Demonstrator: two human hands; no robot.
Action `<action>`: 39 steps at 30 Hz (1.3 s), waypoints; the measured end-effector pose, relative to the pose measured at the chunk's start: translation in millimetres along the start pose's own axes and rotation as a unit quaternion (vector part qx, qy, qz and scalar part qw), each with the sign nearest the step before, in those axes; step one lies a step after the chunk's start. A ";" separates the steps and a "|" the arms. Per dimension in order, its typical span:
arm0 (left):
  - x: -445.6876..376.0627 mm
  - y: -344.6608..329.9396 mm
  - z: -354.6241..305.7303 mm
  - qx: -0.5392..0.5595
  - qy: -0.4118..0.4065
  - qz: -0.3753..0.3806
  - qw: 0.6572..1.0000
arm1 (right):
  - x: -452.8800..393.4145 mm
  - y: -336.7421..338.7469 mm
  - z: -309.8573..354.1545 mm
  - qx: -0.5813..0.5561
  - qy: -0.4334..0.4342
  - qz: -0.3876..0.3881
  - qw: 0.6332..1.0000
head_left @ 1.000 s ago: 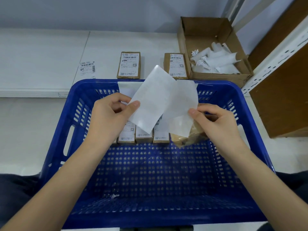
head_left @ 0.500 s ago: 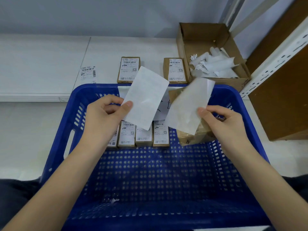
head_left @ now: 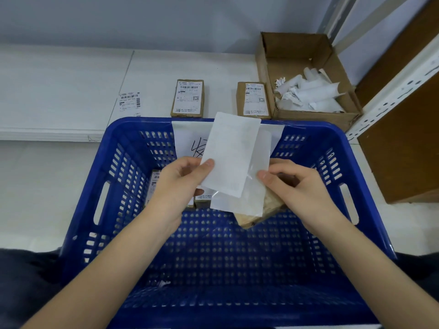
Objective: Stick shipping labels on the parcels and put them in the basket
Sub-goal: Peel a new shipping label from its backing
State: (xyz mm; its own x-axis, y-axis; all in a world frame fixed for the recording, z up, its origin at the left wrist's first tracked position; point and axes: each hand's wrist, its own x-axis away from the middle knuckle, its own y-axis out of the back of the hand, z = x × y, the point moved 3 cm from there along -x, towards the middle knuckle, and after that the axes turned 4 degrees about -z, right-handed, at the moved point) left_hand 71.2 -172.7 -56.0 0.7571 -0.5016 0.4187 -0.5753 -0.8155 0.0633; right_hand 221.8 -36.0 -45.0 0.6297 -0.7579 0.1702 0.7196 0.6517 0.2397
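Over the blue basket [head_left: 133,123], my left hand [head_left: 175,186] pinches the lower left corner of a white label sheet [head_left: 230,153], blank side toward me. My right hand [head_left: 299,186] grips a brown parcel [head_left: 263,211] together with a glossy, translucent backing sheet [head_left: 249,200]. The white sheet overlaps the front of the backing sheet. Labelled parcels [head_left: 203,198] stand in a row at the basket's far end, mostly hidden behind my hands.
Two labelled brown parcels [head_left: 187,98] [head_left: 253,99] lie on the white table beyond the basket, with a loose printed label [head_left: 129,102] to their left. An open cardboard box [head_left: 268,67] of crumpled backing paper sits back right, beside a white shelf upright [head_left: 392,91].
The two sheets came fully apart, my left hand drawing the white one to the left. Now they overlap again over the basket's middle, and both hands sit closer together.
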 end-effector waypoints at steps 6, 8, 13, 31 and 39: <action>1.0 -4.3 4.6 0.016 0.061 0.017 0.998 | 0.9 -4.2 0.0 -0.029 -0.002 0.010 1.000; 0.8 -4.1 5.8 0.025 0.078 0.027 0.996 | 1.9 -4.9 0.8 -0.037 -0.001 0.017 0.999; 3.5 -6.1 1.9 0.065 0.086 0.042 0.993 | 4.0 -5.1 3.0 -0.071 0.001 0.029 0.997; -1.2 2.2 -6.6 0.109 0.016 -0.022 0.994 | 9.2 2.4 17.5 -0.052 0.065 -0.015 0.996; 0.3 -0.9 -2.4 0.088 0.001 -0.021 0.996 | 10.4 -1.3 9.5 0.184 0.203 -0.053 0.960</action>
State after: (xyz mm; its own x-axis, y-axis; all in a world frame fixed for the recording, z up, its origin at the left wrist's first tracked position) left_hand 71.2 -171.5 -53.7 0.7783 -0.4664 0.4204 -0.4809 -0.8733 -0.0784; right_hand 224.7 -44.9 -34.4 0.6739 -0.6978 -0.2428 0.6815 0.4601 0.5691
